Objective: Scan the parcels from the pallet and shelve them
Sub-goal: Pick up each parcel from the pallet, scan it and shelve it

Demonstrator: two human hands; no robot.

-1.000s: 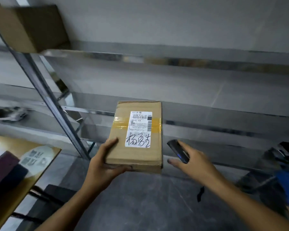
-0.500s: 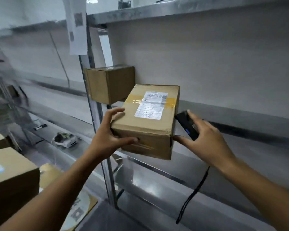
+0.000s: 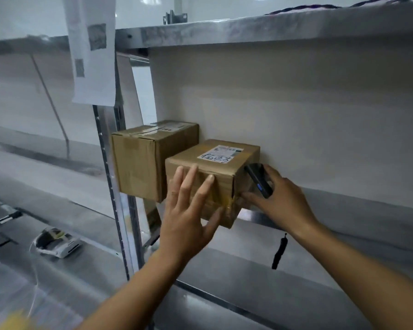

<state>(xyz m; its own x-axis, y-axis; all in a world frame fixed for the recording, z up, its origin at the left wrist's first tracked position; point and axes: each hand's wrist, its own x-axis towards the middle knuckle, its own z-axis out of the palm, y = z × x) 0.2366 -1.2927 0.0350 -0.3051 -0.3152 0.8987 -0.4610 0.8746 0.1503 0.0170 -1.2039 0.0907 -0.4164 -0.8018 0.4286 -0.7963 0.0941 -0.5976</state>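
Steel shelf [image 3: 367, 217] against white wall [image 3: 296, 103]

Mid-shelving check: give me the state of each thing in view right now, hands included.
Brown cardboard parcel with handwritten white label: on the grey metal shelf, label up, front end overhanging.
Second brown cardboard box: shelved to its left, taped shut.
Black handheld scanner: gripped in the right hand.
Left hand: fingers straight, pressing the parcel's front.
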